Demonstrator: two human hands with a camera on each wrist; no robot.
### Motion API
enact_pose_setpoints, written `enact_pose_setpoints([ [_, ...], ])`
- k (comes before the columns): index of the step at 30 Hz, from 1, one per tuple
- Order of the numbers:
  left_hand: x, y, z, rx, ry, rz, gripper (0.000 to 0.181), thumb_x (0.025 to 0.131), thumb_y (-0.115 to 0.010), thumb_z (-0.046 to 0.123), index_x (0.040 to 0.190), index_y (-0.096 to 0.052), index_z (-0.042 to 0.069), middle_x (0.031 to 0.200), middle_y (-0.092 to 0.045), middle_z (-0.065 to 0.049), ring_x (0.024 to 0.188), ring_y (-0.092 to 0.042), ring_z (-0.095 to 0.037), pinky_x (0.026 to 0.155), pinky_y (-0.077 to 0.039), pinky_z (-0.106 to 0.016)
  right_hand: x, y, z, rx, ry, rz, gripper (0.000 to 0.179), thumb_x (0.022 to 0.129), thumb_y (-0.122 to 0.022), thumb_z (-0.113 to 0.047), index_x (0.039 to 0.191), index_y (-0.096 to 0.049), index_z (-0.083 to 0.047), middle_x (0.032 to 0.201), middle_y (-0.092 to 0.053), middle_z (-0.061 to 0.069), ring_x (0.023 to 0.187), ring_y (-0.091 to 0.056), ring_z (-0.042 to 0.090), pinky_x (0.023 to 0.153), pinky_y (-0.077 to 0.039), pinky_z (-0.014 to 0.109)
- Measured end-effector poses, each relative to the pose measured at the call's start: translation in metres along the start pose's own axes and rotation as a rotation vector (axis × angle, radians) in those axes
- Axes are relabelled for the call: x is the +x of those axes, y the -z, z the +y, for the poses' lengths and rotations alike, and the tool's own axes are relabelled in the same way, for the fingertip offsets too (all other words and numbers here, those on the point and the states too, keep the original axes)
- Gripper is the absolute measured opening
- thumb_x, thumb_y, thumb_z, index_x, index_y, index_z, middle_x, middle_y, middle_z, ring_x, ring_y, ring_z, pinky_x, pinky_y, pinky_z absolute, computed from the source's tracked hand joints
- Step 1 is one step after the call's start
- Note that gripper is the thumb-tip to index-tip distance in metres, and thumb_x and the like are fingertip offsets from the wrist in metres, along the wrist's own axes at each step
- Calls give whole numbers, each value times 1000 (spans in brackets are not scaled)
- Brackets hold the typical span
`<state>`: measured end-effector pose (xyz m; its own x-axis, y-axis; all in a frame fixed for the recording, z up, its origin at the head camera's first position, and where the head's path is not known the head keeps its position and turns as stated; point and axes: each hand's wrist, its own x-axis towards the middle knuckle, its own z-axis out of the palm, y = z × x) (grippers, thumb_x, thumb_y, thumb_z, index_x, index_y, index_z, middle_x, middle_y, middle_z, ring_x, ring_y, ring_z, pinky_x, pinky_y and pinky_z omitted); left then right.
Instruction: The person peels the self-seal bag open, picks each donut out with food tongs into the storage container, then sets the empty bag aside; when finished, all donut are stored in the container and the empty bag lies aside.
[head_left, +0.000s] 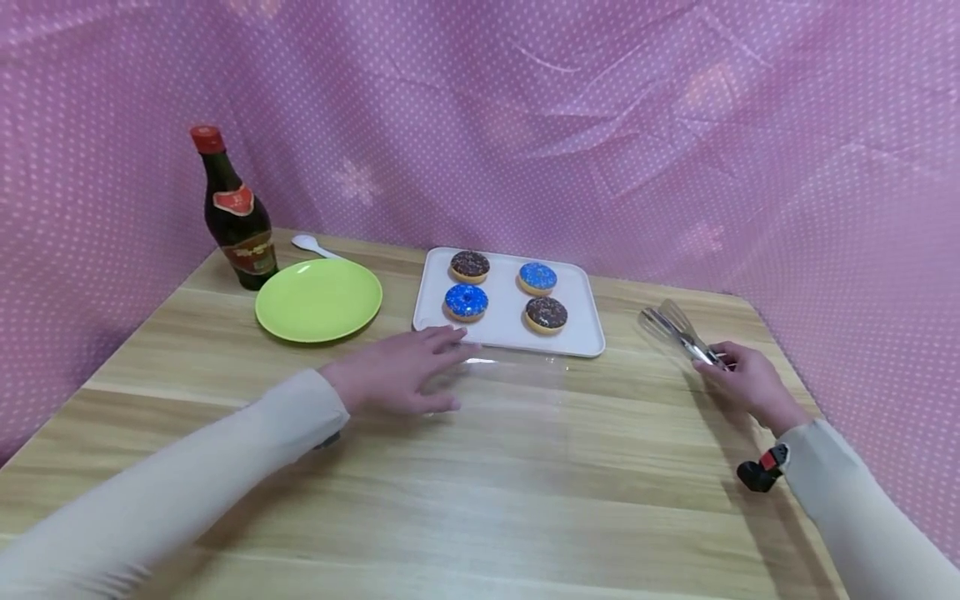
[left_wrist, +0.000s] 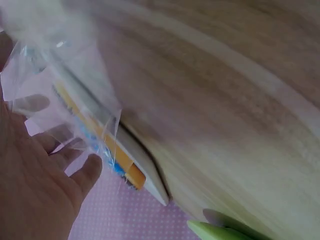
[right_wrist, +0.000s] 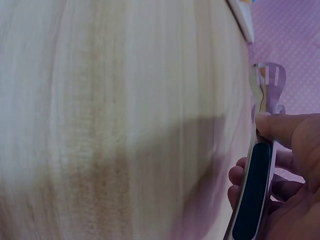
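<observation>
My left hand point(head_left: 408, 371) reaches out with its fingers straight and spread, just in front of the white tray point(head_left: 585, 342). Beside those fingers is a thin, see-through plastic piece point(head_left: 525, 392), hard to make out against the wood; in the left wrist view the clear plastic point(left_wrist: 107, 107) overlaps the fingers. On the tray lie two blue-iced donuts, one darker point(head_left: 466, 302) and one lighter point(head_left: 537, 277), and two chocolate donuts point(head_left: 546, 315). At the right, my right hand point(head_left: 746, 383) grips the handles of metal tongs point(head_left: 678, 331). Their slotted head point(right_wrist: 274, 85) points away from me.
A green plate point(head_left: 318, 300) sits left of the tray, with a white spoon point(head_left: 309, 243) behind it. A dark bottle point(head_left: 236, 217) with a red cap stands at the back left. Pink dotted cloth point(head_left: 487, 125) hangs around the wooden table point(head_left: 480, 517).
</observation>
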<state>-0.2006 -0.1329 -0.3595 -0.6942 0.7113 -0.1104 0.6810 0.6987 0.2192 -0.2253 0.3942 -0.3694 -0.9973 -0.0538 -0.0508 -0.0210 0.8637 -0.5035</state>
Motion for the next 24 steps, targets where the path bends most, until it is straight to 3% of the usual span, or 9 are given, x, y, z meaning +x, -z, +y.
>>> enact_pose_setpoints([
  [9, -3, -11, 6, -12, 42, -119, 82, 96, -53, 72, 166, -23, 40, 177, -14, -11, 163, -18, -39, 129, -27, -58, 4, -1, 7, -39, -41, -65, 52, 107, -59, -37, 135, -56, 7, 94, -58, 10, 76, -49, 14, 58, -43, 26],
  [24, -6, -16, 18, 24, 35, -162, 85, 94, -49, 78, 165, -25, 38, 176, -12, -17, 164, -11, -43, 131, -17, -61, 8, -5, 8, -119, 16, -68, 47, 105, -63, -33, 128, -59, 8, 91, -62, 12, 78, -52, 19, 66, -41, 28],
])
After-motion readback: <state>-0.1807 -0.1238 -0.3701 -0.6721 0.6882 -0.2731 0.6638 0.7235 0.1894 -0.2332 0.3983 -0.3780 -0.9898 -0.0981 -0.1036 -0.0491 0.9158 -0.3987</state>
